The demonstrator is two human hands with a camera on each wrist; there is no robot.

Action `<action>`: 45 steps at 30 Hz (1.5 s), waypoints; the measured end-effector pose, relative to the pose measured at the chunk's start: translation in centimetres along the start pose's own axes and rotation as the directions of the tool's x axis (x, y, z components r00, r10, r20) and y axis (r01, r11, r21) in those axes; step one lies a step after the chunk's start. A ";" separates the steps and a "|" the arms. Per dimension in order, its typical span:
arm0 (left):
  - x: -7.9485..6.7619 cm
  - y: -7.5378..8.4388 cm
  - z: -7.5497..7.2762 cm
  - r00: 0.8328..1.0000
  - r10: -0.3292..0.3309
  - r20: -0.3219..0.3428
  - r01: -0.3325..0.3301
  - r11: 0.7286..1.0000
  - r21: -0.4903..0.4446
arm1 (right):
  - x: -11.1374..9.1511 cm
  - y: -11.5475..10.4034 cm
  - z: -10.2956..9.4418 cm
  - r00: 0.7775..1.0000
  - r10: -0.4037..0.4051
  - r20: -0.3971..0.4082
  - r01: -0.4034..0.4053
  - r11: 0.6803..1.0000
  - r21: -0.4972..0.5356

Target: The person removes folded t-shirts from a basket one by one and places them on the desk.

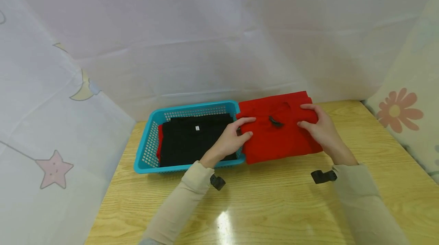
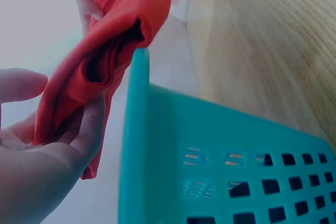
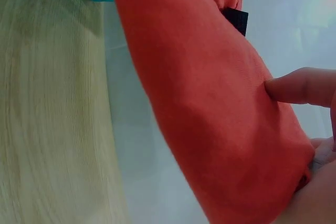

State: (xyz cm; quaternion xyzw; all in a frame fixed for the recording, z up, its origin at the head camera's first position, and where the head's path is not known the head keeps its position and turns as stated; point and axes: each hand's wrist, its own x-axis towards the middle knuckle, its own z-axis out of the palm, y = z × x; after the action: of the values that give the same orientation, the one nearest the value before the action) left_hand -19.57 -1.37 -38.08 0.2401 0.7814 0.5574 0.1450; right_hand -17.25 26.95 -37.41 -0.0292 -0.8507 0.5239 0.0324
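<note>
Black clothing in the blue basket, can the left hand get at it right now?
Probably not yet: the left hand grips the folded red garment and would likely need to let go, though the black clothing lies uncovered close by.

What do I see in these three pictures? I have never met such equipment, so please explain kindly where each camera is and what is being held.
There is no robot here: a person works with two bare hands. The widest picture comes from a camera on the head, looking forward and down. The other two come from cameras worn on the left and right wrists.

On the wooden table stands a blue basket. Inside lie folded black clothes, with some red cloth showing at the left side.

The left hand and right hand hold a folded red shirt between them, raised above the table, near the basket's right end.
</note>
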 end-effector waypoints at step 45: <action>0.4 -0.5 1.8 0.991 -0.032 0.131 0.002 0.976 0.217 | -0.3 3.6 0.2 0.995 0.054 0.079 -0.050 0.997 -0.051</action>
State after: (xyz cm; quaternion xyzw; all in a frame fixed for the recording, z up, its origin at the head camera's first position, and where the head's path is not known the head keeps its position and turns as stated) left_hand -19.12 0.15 -39.12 0.2846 0.8279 0.4504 0.1750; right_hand -16.94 28.37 -40.74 -0.0312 -0.8629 0.5042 -0.0162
